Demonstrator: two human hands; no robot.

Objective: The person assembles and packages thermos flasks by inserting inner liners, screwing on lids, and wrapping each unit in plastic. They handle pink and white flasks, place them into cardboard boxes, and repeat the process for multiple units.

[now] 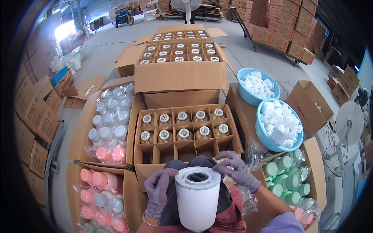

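A white plastic cylindrical container (198, 201) stands upright at my lap, its top towards me. Its grey-white rim ring (183, 181) surrounds a dark round opening. My left hand (158, 188), in a purple knit glove, has its fingertips at the rim's left side. Opposite it, the fingertips of my gloved right hand (237, 171) touch the rim, other fingers spread. Just beyond my knees is a divided cardboard carton (186, 147). Two of its rows hold white-ringed vessels (184, 133) with shiny tops; the nearest row's visible cells look vacant.
Cartons of pink and white bottles (106, 134) (100, 179) flank me on the left, green bottles (291, 181) on the right. Blue basins hold white caps (281, 116) and white rings (256, 84). More filled cartons (179, 74) line up ahead. A fan (349, 123) stands right.
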